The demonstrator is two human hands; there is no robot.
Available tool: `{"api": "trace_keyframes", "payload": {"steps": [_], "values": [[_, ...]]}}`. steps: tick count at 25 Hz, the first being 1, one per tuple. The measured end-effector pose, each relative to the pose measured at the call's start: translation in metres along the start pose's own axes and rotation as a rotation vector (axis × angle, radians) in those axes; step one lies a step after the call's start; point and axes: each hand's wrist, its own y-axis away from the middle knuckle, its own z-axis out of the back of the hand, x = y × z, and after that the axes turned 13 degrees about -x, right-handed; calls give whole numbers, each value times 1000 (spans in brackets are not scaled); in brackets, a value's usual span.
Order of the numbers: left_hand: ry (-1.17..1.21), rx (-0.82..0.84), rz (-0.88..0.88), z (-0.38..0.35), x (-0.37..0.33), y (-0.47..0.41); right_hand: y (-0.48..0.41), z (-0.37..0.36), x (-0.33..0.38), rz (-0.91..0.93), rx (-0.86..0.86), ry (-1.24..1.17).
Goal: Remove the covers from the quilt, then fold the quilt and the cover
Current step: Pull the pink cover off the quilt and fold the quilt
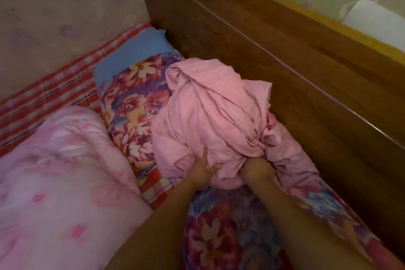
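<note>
The left hand [202,171] is pressing open-fingered on the bunched pink cover [210,116], which is lying on the bed by the wooden bed board [285,68]. The right hand [255,169] is gripping its folds. The pink floral quilt [65,171] is resting alongside, seemingly free. Next, I judge, the cover needs spreading flat before folding.

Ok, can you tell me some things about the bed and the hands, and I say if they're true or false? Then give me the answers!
1. Both hands are on the plain pink cover. True: the left hand presses it and the right hand is buried in its folds.
2. The pink cover is neatly folded. False: it is a crumpled heap.
3. A wooden bed board stands right of the heap. True.
4. The flowered quilt is plain green. False: it has red, purple and orange flowers.
5. The blue pillow lies on the heap. False: it lies beyond it, by the wall.
</note>
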Motion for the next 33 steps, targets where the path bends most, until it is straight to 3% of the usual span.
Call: {"api": "trace_keyframes", "payload": {"steps": [5,9,11,13,15,16,18,20,22,26,28,33], "values": [[3,58,-69,55,1,70,6,14,2,86,-16,53],[273,-450,-128,149,35,182,59,43,44,75,-23,173],[115,-778,-167,185,80,227,124,42,83,68,-20,-31],[-231,-965,-31,221,130,273,206,18,131,204,182,-334],[-375,-816,349,248,180,311,303,-19,156,144,463,-540],[-368,-672,515,261,205,330,344,-37,164,78,515,-580],[-328,-417,629,269,257,361,387,-59,169,-35,456,-658],[-213,-330,558,262,307,394,409,-70,172,-92,388,-724],[-62,-425,480,246,329,408,413,-71,174,-139,284,-789],[315,-570,344,254,327,411,449,-82,211,-313,344,-1278],[550,-540,298,279,313,406,443,-72,239,-360,305,-1269],[979,-339,-50,352,194,377,358,87,324,28,82,-1287]]}}
